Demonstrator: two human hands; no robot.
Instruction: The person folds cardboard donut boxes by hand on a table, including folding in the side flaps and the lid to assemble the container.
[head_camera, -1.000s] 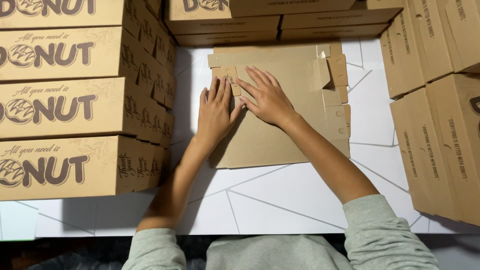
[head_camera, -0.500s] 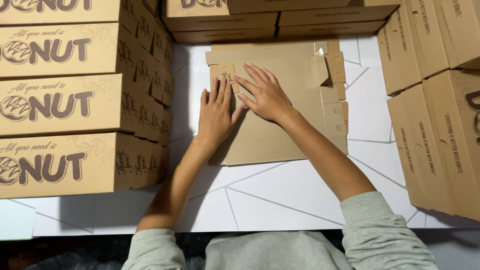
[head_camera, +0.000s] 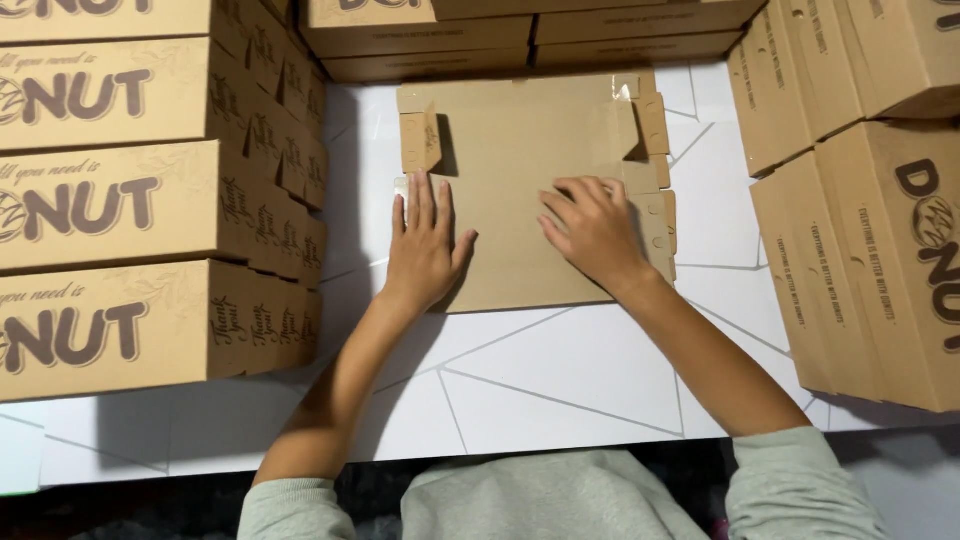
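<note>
On a white tabletop (head_camera: 560, 370) crossed by thin grey lines lies a flat, unfolded cardboard box blank (head_camera: 520, 190), plain brown, its side flaps and tabs partly raised along the left and right edges. Both of the person's hands rest on it, holding nothing. The left hand (head_camera: 425, 245) lies palm down with fingers straight and together at the blank's left edge, just below a small upright flap (head_camera: 420, 140). The right hand (head_camera: 592, 228) lies spread with fingers slightly curled near the blank's right side, close to the notched tabs (head_camera: 655, 215) there. Pale grey-green sleeves (head_camera: 790, 490) are pushed up the forearms.

Around the working space the table is walled in by stacks of made-up brown printed boxes: a tall stack at the left (head_camera: 150, 200), a row along the far edge (head_camera: 520, 30), and more at the right (head_camera: 860, 220), some lying tilted on their sides. The blank sits in the middle of this gap, its far edge touching the row behind. Shadow falls between the left stack and the blank. Nearest the person, the table edge meets a dark strip below.
</note>
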